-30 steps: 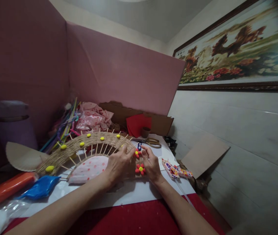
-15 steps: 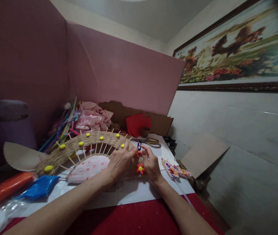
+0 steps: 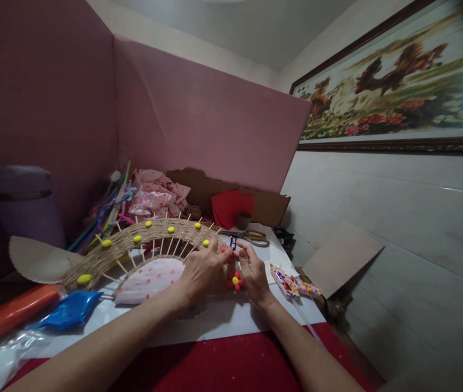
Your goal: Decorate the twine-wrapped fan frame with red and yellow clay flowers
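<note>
A half-round craft of woven twine (image 3: 127, 247) on thin sticks lies on the table, dotted with yellow clay discs (image 3: 171, 230). Its inner half-circle is dotted pink cloth (image 3: 152, 280). On its right end a flower (image 3: 235, 281) has red clay petals round a yellow centre. My left hand (image 3: 202, 269) bends over that end, fingers closed at some small red pieces (image 3: 226, 250). Opposite it, my right hand (image 3: 252, 272) has thumb and forefinger pinched together by the same red pieces. What either hand grips is too small and covered to make out.
Scissors (image 3: 255, 237), a small brown cup (image 3: 243, 220) and red sheets (image 3: 231, 207) are behind the hands. Orange (image 3: 21, 309) and blue (image 3: 70, 310) clay packs lie left, a flowered packet (image 3: 286, 282) right. Pipe cleaners (image 3: 109, 209) and pink cloth pile up at the back left.
The view has shifted slightly, so everything sits a little further right. My fingers have moved only slightly around the red pieces; the craft stays in place.
</note>
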A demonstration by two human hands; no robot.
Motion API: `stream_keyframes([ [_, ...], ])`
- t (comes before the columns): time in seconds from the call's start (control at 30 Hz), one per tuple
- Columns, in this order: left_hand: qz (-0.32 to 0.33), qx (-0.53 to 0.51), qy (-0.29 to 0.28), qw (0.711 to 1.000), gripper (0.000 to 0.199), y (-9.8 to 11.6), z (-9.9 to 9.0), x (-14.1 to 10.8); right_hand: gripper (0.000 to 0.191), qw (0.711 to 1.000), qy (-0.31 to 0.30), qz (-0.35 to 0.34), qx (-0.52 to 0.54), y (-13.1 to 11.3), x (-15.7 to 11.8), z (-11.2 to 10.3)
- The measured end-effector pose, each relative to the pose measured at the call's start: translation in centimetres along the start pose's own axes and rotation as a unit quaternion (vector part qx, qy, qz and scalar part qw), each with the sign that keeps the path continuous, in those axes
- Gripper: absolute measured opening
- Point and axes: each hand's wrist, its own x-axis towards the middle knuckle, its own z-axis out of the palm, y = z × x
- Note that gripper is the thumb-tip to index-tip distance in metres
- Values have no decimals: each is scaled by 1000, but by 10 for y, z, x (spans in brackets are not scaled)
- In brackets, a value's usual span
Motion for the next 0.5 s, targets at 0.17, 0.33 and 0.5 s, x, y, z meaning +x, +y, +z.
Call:
stream_keyframes([
  [0.17, -168, -198, 72, 963, 31, -17, -1, 7, 40, 999, -11, 20, -42, 2, 1, 2],
  [0.33, -299, -489, 53, 818, 9, -26, -7, 6, 37, 984, 21, 38, -171, -1, 4, -5],
  [0.5, -284, -657, 38, 698, 11, -14, -18, -19, 29, 991, 80, -66, -86, -23, -2, -17],
])
